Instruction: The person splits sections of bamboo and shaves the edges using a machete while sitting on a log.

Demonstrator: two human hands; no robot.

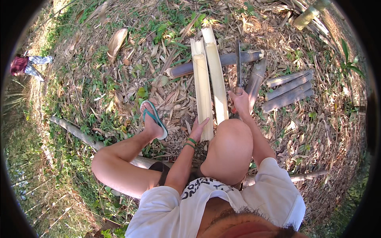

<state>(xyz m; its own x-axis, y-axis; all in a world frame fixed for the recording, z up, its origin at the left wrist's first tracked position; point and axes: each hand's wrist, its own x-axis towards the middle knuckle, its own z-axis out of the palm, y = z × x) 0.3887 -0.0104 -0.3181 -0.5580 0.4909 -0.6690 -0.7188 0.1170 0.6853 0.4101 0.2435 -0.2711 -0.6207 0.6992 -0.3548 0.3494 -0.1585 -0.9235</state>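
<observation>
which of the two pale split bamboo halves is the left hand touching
The left half: the left hand rests on its near end. The right half lies beside it, untouched, nearer the right hand holding the knife.

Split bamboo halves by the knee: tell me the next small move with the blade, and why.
Probably swing the long blade over onto the near end of a split bamboo half. The right hand grips its handle with the blade lying off to the side across a dark bamboo pole, while the left hand already rests on that half.
</observation>
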